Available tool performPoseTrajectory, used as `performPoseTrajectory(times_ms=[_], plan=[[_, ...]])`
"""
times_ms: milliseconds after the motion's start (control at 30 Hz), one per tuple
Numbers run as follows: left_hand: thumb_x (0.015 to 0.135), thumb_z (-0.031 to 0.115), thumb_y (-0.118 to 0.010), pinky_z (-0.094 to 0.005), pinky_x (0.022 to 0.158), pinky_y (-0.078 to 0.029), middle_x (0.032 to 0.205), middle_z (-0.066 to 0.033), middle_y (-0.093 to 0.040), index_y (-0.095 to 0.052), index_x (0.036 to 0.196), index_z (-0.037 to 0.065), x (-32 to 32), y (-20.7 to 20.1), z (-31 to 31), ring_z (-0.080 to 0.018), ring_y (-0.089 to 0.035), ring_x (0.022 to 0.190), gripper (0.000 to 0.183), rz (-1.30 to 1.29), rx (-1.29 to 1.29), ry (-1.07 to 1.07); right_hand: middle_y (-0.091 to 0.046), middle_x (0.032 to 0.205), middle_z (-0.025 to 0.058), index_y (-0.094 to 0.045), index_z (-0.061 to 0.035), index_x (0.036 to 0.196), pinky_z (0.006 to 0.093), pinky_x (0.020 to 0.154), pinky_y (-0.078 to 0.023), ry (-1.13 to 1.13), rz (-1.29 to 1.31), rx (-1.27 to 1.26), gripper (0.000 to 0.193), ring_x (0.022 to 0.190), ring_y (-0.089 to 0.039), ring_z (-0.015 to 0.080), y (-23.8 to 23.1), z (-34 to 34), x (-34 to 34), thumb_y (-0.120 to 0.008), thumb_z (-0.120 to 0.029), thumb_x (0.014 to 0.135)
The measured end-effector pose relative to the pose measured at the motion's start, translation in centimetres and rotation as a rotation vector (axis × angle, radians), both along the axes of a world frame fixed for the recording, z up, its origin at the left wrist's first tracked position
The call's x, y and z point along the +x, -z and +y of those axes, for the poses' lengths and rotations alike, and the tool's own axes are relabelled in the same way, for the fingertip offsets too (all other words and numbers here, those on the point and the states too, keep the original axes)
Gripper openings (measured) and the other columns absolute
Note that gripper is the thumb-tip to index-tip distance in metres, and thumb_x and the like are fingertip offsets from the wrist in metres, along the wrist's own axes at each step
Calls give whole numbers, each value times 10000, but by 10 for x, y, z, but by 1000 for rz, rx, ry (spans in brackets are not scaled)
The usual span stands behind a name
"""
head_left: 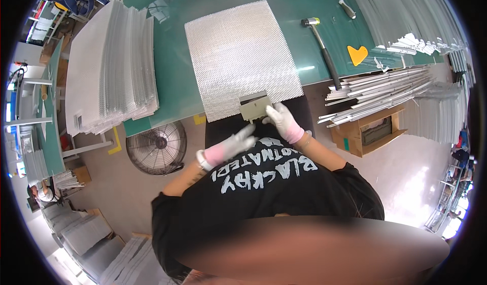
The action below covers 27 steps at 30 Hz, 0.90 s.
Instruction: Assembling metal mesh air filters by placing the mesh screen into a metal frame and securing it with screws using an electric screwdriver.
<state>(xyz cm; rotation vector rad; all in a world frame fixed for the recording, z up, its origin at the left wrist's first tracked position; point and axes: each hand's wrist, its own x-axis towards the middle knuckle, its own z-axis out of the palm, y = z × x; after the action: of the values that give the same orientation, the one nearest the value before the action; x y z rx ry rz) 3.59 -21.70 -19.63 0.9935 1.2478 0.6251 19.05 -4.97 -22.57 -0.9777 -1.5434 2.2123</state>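
Both my hands wear white gloves with pink cuffs. My right hand (283, 122) pinches the right edge of a small grey-green plate (256, 110). A dark strip shows along the top of that plate. It overlaps the near edge of a silver mesh sheet (241, 51), which lies on the green table and juts past its front edge. My left hand (231, 146), slightly blurred, is in front of my shirt, below and left of the plate. Its fingers stretch out with nothing visible in them.
A rubber-headed mallet (324, 51), a yellow scraper (357, 55) and a screwdriver (347, 9) lie on the green table (172, 66). Mesh sheets (111, 66) are stacked at left. Metal strips (375, 92) stick out at right above a cardboard box (368, 132). A floor fan (156, 148) stands at lower left.
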Motion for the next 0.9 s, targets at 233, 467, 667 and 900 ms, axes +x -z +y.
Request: performPoseTrajectory(times_ms=[233,467,667,900], plan=[[893,420,-655,-370,985,-474,1211,-176,-647,-553,1323,24,-60,-115,99,-320,-616,1140,593,495,303,-80,-649,771,59,-640,16,987,271,644,-492,-108,93,-24,413,661,-590,119,4,-13,-10,-435,-339,1032],[873,566,-557,-622,1149,-138,1517,-199,-324,-411,1467,211,-13,-42,155,-411,-254,1424,707,1325,720,257,-642,880,33,-630,-12,1063,231,642,-479,420,119,173,342,737,-585,91,6,-8,27,-401,-266,1043],[943,392,-507,-617,1146,-152,1495,-192,-353,-431,1441,160,25,-45,136,-404,-296,1398,555,1259,688,148,-635,878,-14,-655,-34,996,231,683,-491,391,76,64,143,777,-586,62,9,14,39,-583,-157,981],[912,323,-562,-617,1141,-164,1474,-188,-376,-456,1419,170,30,-46,129,-402,-303,1393,540,1234,686,152,-675,929,15,-656,-33,1054,250,705,-526,571,114,-169,176,795,-624,77,-8,2,31,-643,-176,953]])
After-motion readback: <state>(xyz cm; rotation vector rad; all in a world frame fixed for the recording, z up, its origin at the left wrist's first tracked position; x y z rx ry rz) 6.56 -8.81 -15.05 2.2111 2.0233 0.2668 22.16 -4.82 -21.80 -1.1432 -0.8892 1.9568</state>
